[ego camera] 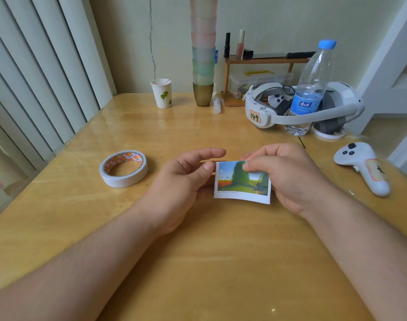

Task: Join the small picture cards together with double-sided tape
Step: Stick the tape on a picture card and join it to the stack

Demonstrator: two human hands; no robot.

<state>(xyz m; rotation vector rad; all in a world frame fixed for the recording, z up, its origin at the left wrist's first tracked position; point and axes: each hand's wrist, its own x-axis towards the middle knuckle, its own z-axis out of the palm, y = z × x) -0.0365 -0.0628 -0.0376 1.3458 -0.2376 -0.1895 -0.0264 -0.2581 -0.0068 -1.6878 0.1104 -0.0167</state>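
Picture card [243,183] is pinched between left hand [185,181] at its left edge and right hand [288,174] at its top, over bare table [198,262]. Tape roll [123,169] lies left of the left hand; controller [362,166] right of the right hand.

Single view only, worn on the head, looking forward and down across the worktop [198,251]. Wide-angle, with straight lines bowing toward the edges of the frame. Close over the near edge, so both forearms enter from the bottom corners and meet mid-frame at the hands: left hand [181,181], right hand [288,174]. Facing the far wall, with the back of the worktop lying in the upper third. Vertical blinds [35,77] along the left side, a white door frame [392,66] at the right. No second view to compare against.
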